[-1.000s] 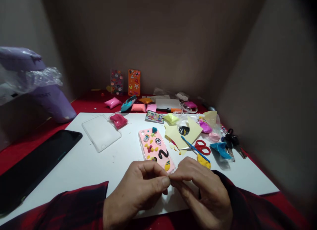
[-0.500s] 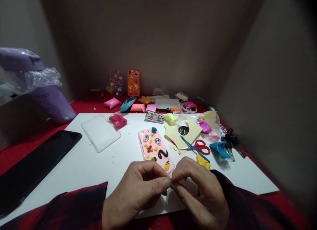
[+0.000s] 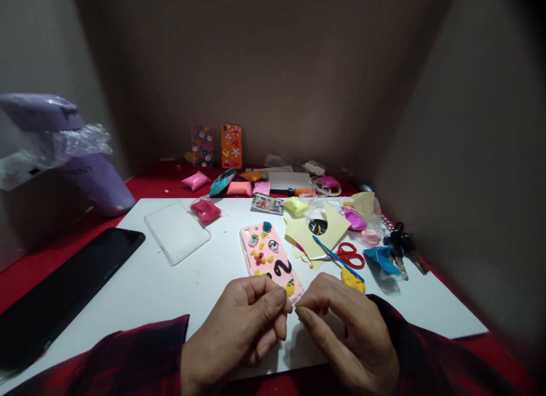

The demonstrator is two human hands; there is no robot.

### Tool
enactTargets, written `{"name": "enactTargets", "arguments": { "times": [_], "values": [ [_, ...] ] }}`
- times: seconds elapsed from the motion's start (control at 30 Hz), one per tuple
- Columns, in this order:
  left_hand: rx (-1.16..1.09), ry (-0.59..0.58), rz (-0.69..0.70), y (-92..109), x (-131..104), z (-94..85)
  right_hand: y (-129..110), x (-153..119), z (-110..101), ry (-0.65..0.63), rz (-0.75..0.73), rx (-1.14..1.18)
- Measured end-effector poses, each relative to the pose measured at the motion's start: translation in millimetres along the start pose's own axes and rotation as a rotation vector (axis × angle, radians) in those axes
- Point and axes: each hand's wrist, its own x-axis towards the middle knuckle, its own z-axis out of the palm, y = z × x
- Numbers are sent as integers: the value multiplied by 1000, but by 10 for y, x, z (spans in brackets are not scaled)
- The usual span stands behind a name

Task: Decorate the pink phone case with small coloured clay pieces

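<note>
My left hand [image 3: 249, 319] is closed, thumb pressed against the curled fingers, just below the pink phone case [image 3: 267, 256]. Anything between its fingertips is too small to name. Close on its right is my right hand [image 3: 345, 325], thumb and forefinger brought together in a pinch whose contents I cannot make out. Colourful clay pieces, among them a black squiggle [image 3: 282, 267] and a teal blob [image 3: 267, 226], decorate the case, and its lower edge is partly behind my fingers. A lump of yellow clay [image 3: 353, 280] lies beyond my right hand.
Red scissors [image 3: 350, 255], a blue stick [image 3: 336, 256] and yellow paper [image 3: 335, 225] lie on the right. A clear case [image 3: 177, 232] and a black phone [image 3: 72, 293] are on the left. Clay packets and two decorated cases stand at the back.
The fingertips of my two hands, together before, are now slightly apart. My left thumb has risen, and its lower fingers show more. The view has shifted slightly.
</note>
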Motion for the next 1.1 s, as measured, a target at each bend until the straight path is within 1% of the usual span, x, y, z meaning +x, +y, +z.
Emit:
{"name": "enactTargets", "arguments": {
  "times": [0.23,0.37,0.47,0.6,0.77,0.87,0.97,1.1],
  "values": [
    [-60,-63,-29,-42,8,-4,4,-36,-3,5,-8,25],
    [-86,-107,25,-26,-7,-2,-21,-32,-12,-7,21,30],
    [-128,-130,53,-28,-26,-6,-44,-38,-49,68,73,90],
    [-177,-80,26,-84,-21,-32,-44,-57,-93,170,72,184],
    [-51,31,22,-130,18,-70,-47,-42,-79,236,53,132],
    [-7,71,9,-111,27,-66,-57,-31,-92,196,45,83],
    [50,101,-2,-79,15,-45,-50,-41,-91,101,1,7],
    [131,116,15,-51,-35,-9,-36,-97,-13,51,-4,-77]
  ]
}}
